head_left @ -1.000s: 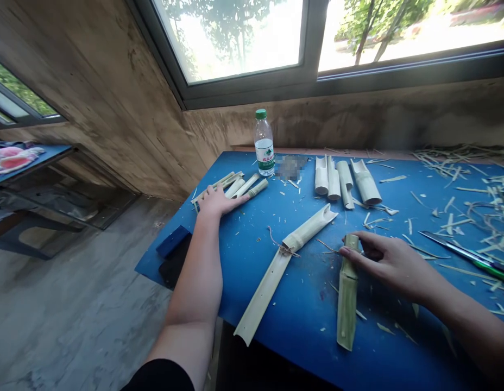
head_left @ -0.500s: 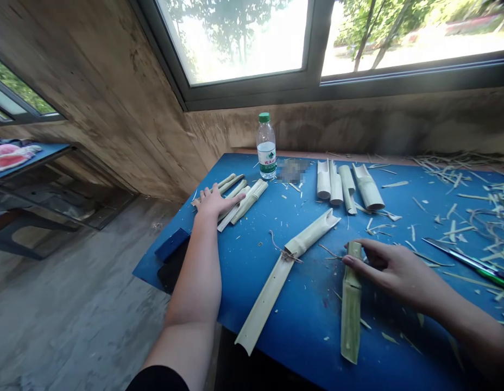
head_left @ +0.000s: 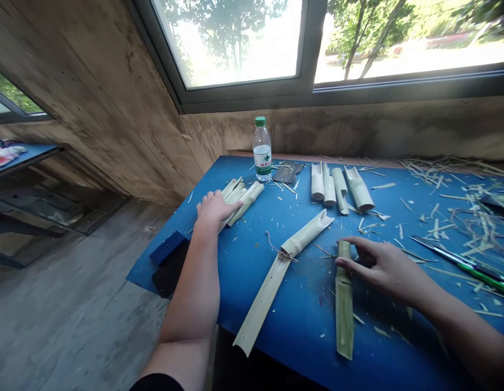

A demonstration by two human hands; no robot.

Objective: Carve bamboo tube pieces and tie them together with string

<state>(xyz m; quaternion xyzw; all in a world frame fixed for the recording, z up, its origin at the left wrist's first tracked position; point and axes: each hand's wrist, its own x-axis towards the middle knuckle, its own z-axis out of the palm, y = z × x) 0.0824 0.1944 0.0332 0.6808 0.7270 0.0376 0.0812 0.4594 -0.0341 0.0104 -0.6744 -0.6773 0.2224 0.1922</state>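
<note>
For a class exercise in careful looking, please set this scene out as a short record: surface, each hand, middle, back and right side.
Surface: blue table
Left hand: over several bamboo sticks
Right hand: grip on the upper end of a short piece
Middle: long piece, slanting, cord across it
Back: upright bottle, green-capped; four cut pieces
Right side: knife, scattered shavings

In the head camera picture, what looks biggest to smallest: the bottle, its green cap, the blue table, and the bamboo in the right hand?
Blue table
Bamboo piece in the right hand
Bottle
Green cap
Real sizes are unsure: the bamboo is nearer the camera.
</note>
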